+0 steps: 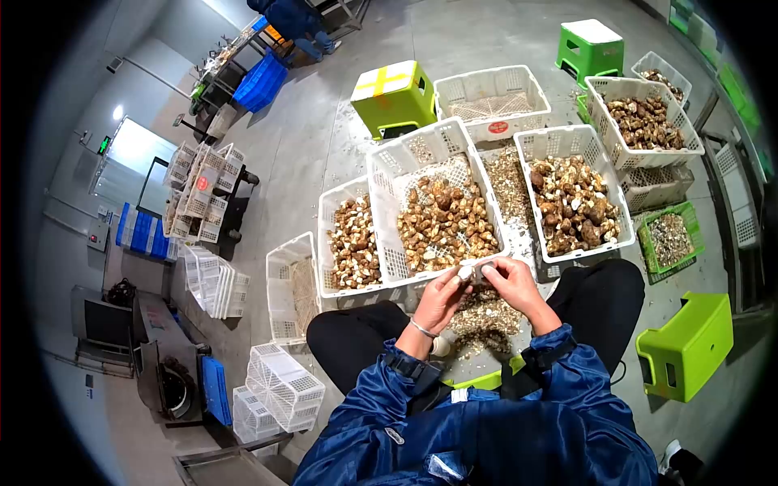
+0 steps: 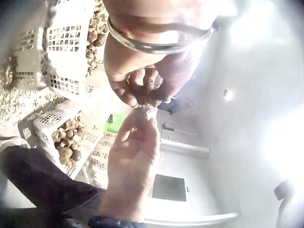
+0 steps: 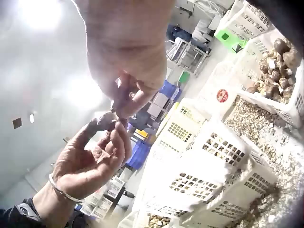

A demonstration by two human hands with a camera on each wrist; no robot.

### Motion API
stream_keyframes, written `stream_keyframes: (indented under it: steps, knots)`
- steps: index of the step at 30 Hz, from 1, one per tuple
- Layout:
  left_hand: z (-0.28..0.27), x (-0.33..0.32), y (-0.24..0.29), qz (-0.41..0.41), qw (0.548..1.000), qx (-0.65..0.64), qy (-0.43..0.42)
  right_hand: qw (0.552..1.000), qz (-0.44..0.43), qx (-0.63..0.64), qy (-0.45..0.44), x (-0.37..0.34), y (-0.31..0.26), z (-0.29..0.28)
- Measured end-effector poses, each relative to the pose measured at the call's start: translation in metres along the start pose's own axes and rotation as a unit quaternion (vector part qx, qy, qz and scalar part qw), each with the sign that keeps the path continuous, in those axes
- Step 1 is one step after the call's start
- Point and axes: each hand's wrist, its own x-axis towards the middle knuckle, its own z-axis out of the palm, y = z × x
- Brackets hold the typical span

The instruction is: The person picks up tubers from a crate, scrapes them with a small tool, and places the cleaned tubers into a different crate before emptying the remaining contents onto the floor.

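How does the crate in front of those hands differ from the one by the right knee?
The front crate shows bare floor at its far end; the knee crate looks nearly covered inside. The front crate's near edge is beside the left hand and right hand; the knee crate lies off to their right. Both are white, perforated and hold mushrooms.

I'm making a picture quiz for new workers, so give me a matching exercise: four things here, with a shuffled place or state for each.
1. Pale piece
2. Bracelet
3. Green mesh basket
4. Stool with yellow tape

A. Around the left wrist
B. Beside a white crate with a red label
C. Between left hand and right hand
D. Filled with small fragments

Pairs: 1-C, 2-A, 3-D, 4-B
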Motion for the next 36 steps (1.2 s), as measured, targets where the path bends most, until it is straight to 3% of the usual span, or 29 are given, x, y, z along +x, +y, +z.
stream_keyframes:
  steps: [1, 2, 7, 9, 12, 13, 15, 18, 21, 25, 30, 34, 36]
  knots:
    - [0.002, -0.001, 0.003, -0.008, 0.999, -0.045, -0.011, 1.0, -0.002, -0.005, 0.012, 0.0, 0.0, 0.0]
    - [0.004, -0.002, 0.005, -0.001, 0.997, -0.073, -0.029, 0.995, -0.091, -0.013, 0.03, 0.001, 0.001, 0.001]
    - [0.003, -0.002, -0.001, 0.002, 1.0, -0.02, 0.003, 0.991, -0.105, -0.072, -0.033, -0.001, 0.0, 0.004]
    - [0.002, -0.002, -0.004, -0.003, 1.0, 0.0, 0.012, 0.995, -0.081, -0.045, -0.02, -0.004, -0.003, 0.006]
    - [0.005, -0.005, 0.0, -0.015, 0.999, -0.029, -0.017, 0.996, 0.046, 0.05, -0.063, -0.005, -0.018, -0.003]
    - [0.007, -0.006, 0.001, -0.018, 0.999, -0.039, -0.027, 0.998, 0.022, 0.039, -0.054, -0.004, -0.013, -0.005]
    - [0.008, -0.008, -0.001, -0.03, 0.996, -0.085, -0.017, 0.995, 0.059, 0.06, -0.059, 0.002, 0.001, -0.006]
    - [0.009, -0.009, -0.003, -0.035, 0.991, -0.124, -0.028, 0.995, 0.011, 0.089, -0.052, -0.004, -0.008, -0.003]
    - [0.014, -0.008, -0.002, -0.033, 0.999, -0.041, 0.003, 0.998, -0.028, 0.011, -0.048, -0.005, -0.004, -0.001]
    - [0.01, -0.008, -0.004, -0.034, 0.996, -0.08, 0.007, 0.997, 0.067, 0.026, -0.018, -0.001, -0.001, -0.006]
    - [0.004, -0.003, -0.009, -0.062, 0.978, -0.2, -0.005, 0.999, -0.002, 0.038, -0.003, -0.003, -0.004, -0.002]
    - [-0.003, 0.0, -0.015, -0.069, 0.986, -0.149, -0.011, 0.996, -0.071, -0.044, -0.012, -0.003, 0.003, 0.004]
    - [0.0, 0.001, -0.016, -0.067, 0.988, -0.14, 0.01, 0.999, -0.019, -0.039, 0.008, -0.002, 0.004, 0.002]
